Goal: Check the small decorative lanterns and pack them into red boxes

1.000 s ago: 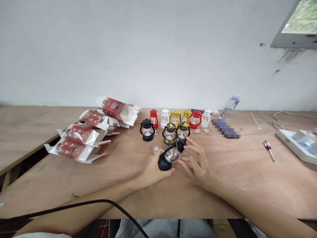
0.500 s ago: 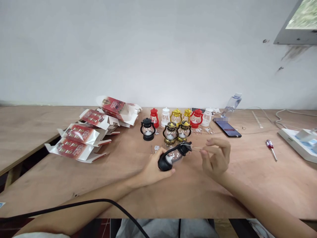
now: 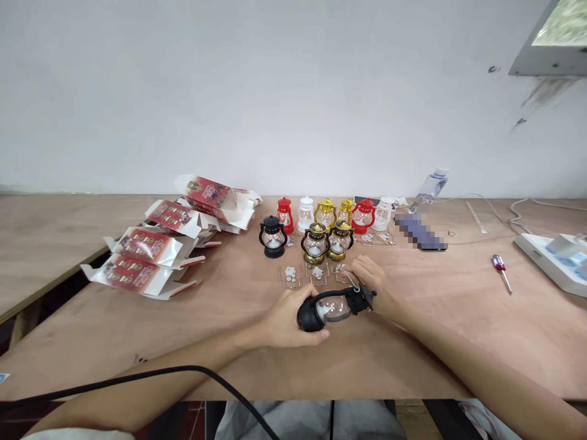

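A small black lantern point(image 3: 334, 308) with a clear globe lies tilted in my left hand point(image 3: 287, 321), which is closed round its base. Its cap points to the right. At the cap end is my right hand point(image 3: 369, 278), fingers bent and pinching a thin wire handle point(image 3: 352, 281) that meets the lantern's top. Part of the wire and some fingertips are hidden behind the lantern. Just beyond my hands lie bent wire pieces with small white parts point(image 3: 290, 273). Two black-and-gold lanterns point(image 3: 315, 244) and another black lantern point(image 3: 274, 237) stand upright behind them.
A back row holds red point(image 3: 364, 217), white and gold lanterns. Printed red-and-white boxes point(image 3: 144, 246) are heaped at the left. To the right are a phone point(image 3: 419, 232), a tilted water bottle point(image 3: 428, 190), a screwdriver point(image 3: 502, 273) and a power strip point(image 3: 553, 263). A black cable point(image 3: 183, 368) crosses the front.
The lantern has swung lower and to the right, lying flatter in my left hand. My right hand has come in from the right to the lantern's top, bringing the wire handle's free end round leftward.
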### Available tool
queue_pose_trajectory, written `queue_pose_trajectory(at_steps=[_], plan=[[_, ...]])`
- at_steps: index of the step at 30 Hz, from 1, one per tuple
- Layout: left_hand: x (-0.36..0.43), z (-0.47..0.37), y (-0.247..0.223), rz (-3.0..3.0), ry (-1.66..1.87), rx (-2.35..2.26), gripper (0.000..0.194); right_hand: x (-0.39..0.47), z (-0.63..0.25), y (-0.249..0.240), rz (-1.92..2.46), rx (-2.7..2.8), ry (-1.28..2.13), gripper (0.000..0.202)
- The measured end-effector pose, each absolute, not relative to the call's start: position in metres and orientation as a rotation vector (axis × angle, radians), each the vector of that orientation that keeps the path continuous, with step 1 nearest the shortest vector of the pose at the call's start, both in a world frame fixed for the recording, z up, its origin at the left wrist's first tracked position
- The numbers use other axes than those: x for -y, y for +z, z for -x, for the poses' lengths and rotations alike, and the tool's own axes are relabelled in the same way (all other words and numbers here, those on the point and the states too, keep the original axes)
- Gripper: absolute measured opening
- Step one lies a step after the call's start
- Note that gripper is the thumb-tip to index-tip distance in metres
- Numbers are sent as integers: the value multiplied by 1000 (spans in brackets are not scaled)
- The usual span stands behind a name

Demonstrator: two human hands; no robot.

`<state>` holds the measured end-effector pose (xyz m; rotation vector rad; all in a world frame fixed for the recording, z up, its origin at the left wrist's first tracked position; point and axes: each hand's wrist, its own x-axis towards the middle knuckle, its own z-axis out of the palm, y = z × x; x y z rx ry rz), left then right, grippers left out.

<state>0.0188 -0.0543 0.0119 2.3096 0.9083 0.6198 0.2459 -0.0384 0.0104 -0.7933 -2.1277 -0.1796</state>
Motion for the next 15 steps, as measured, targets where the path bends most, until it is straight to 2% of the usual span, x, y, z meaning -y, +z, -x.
queue_pose_trajectory(at_steps=[8, 15], plan=[[58, -20, 10, -2280, 598, -991, 38, 35, -250, 9, 798, 2084, -231, 24], [56, -20, 9, -2252, 661, -1029, 35, 32, -258, 16, 798, 2069, -413, 25]])
